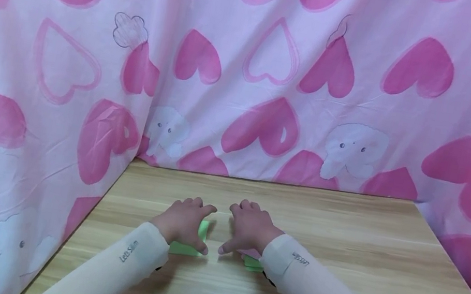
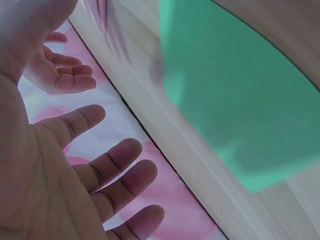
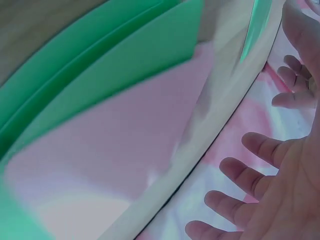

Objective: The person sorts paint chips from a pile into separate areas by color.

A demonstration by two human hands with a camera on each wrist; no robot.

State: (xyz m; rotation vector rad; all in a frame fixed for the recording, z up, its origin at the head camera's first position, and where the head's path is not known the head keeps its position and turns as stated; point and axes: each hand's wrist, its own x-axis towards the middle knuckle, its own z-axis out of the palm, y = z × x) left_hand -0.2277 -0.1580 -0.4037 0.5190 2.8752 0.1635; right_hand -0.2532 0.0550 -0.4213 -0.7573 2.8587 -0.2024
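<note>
In the head view my left hand (image 1: 185, 221) hovers over a flat green sheet (image 1: 185, 250), fingers spread and thumb apart. The left wrist view shows that green sheet (image 2: 235, 95) beside the open palm, with nothing between the fingers. Opposite it, my right hand (image 1: 251, 229) is spread above a pink sheet (image 1: 251, 252) that lies over green sheets (image 1: 253, 265). Up close in the right wrist view, the pink sheet (image 3: 115, 135) overlaps the layered green sheets (image 3: 130, 65). The right fingers are loosely extended and hold nothing. Both thumbs point toward each other across a small gap.
A wood-grain table (image 1: 323, 215) carries the sheets. Behind it and along both sides hangs a pink cloth (image 1: 268, 95) printed with hearts and white cartoon figures. Long pale sleeves (image 1: 100, 270) cover both forearms.
</note>
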